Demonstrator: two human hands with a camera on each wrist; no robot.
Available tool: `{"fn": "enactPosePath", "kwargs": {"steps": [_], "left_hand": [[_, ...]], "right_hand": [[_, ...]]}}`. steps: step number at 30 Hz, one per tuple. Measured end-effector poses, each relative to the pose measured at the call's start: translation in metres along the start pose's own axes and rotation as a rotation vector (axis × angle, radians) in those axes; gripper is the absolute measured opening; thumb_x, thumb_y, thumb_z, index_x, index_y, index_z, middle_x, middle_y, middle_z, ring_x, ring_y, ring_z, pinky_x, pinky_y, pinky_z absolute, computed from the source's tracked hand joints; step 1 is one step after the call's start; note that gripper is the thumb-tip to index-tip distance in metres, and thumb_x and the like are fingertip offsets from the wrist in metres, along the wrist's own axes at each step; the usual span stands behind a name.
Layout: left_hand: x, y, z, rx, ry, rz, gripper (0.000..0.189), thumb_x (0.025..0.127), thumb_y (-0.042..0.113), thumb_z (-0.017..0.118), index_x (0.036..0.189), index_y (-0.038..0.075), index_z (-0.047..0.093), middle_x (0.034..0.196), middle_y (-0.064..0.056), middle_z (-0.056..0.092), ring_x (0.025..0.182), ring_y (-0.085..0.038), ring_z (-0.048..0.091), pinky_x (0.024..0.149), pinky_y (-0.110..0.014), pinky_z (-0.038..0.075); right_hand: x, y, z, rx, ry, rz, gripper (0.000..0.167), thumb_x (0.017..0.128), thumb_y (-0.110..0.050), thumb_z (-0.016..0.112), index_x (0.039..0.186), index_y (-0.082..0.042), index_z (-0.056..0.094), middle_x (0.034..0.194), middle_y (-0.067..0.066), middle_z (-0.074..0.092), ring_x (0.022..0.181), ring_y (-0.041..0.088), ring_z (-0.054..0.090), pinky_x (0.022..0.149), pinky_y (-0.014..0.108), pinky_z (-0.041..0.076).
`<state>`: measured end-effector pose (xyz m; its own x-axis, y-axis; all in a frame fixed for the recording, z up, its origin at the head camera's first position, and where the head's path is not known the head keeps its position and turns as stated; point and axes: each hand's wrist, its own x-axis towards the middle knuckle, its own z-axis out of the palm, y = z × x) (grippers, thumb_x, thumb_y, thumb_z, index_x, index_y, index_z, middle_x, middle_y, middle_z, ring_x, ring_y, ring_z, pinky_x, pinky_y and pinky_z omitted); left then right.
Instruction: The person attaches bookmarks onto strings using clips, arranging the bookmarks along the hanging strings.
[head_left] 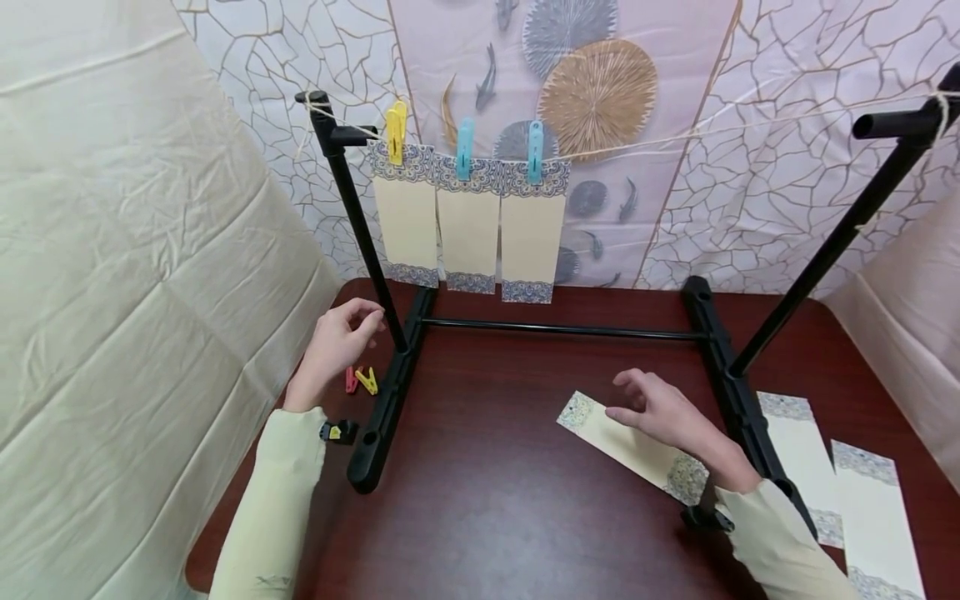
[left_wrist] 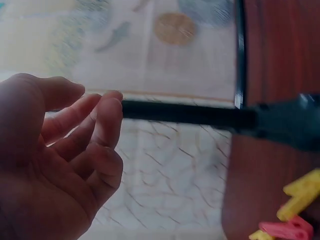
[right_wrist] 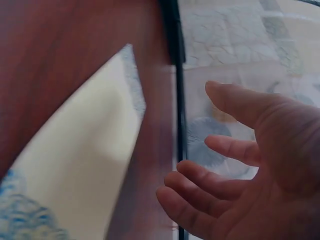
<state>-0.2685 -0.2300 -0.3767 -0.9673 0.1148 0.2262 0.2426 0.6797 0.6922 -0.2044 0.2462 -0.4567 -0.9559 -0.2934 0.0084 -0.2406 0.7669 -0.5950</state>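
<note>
My left hand (head_left: 341, 337) is beside the left post (head_left: 357, 225) of a black stand, its fingers loosely bent with nothing between them. Below it on the table lie a red clothespin (head_left: 351, 380) and a yellow clothespin (head_left: 367, 380). Over a cream paper strip with patterned ends (head_left: 637, 454) hovers my right hand (head_left: 663, 408), fingers relaxed and apart; the right wrist view shows the palm bare. Three similar strips (head_left: 532, 237) hang side by side from a string (head_left: 637, 148), pinned by a yellow clothespin (head_left: 396, 132) and two blue clothespins (head_left: 465, 150).
Two more patterned strips (head_left: 802, 458) lie on the dark red table (head_left: 480, 500) at the right, outside the stand's right foot (head_left: 738, 392). A low crossbar (head_left: 562, 328) joins the feet. Patterned cloth (head_left: 810, 167) hangs behind, and pale cloth (head_left: 150, 333) slopes down at the left.
</note>
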Motion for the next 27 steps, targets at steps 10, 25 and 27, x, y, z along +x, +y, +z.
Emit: {"fn": "enactPosePath", "kwargs": {"steps": [10,25,27], "left_hand": [[0.010,-0.035,0.002,0.087,-0.122,-0.158,0.030,0.102,0.031,0.050,0.118,0.010,0.063,0.100,-0.013,0.072,0.077,-0.025,0.071,0.070,-0.034,0.055],[0.014,-0.064,0.013,0.401,-0.342,-0.281,0.036,0.101,0.032,0.050,0.122,0.005,0.060,0.096,-0.013,0.068,0.072,-0.023,0.063,0.067,-0.036,0.049],[0.013,-0.067,0.016,0.441,-0.348,-0.288,0.036,0.101,0.033,0.050,0.121,0.004,0.060,0.093,-0.012,0.067,0.069,-0.022,0.061,0.064,-0.035,0.047]], "right_hand": [[-0.017,0.005,0.020,-0.117,-0.044,0.002,0.049,0.084,-0.036,0.076,0.120,-0.008,0.058,0.109,0.015,0.061,0.099,0.028,0.057,0.075,0.037,0.045],[-0.032,0.004,0.023,-0.249,-0.051,0.123,0.068,0.076,-0.046,0.081,0.129,-0.012,0.054,0.115,0.020,0.052,0.100,0.033,0.047,0.061,0.037,0.042],[-0.033,0.005,0.024,-0.263,-0.050,0.123,0.070,0.076,-0.047,0.081,0.130,-0.012,0.054,0.115,0.021,0.052,0.099,0.034,0.047,0.060,0.037,0.042]]}}
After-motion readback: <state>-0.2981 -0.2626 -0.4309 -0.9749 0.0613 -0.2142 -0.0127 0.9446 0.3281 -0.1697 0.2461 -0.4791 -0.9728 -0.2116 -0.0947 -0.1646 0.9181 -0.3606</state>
